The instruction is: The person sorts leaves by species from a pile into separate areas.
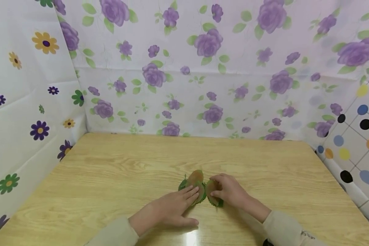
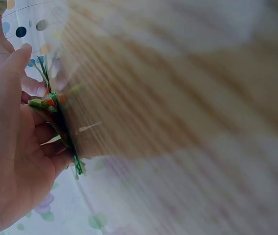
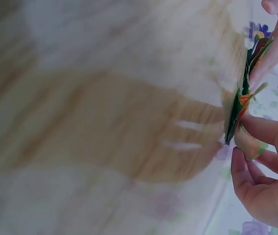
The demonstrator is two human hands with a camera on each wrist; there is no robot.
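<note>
A small cluster of thin, leaf-like pieces lies on the wooden table, with orange-green oval petals (image 1: pixel 196 176) over dark green, tooth-edged leaves (image 1: pixel 182 185). My left hand (image 1: pixel 173 207) rests its straight fingers flat on the left petals, thumb held apart. On the right, my right hand (image 1: pixel 232 192) pinches an orange-green petal (image 1: pixel 212 187) by its side, between thumb and fingers. The right wrist view shows the cluster edge-on as a thin layer of leaves (image 3: pixel 234 113), with the petal's rounded end (image 3: pixel 249 144) between the right fingers. What lies beneath the left fingers is hidden.
The wood-grain table (image 1: pixel 110 171) reaches back to a white cloth (image 1: pixel 184 99) with purple flowers. A flowered cloth (image 1: pixel 21 112) hangs at the left, and a dotted one (image 1: pixel 353 136) at the right.
</note>
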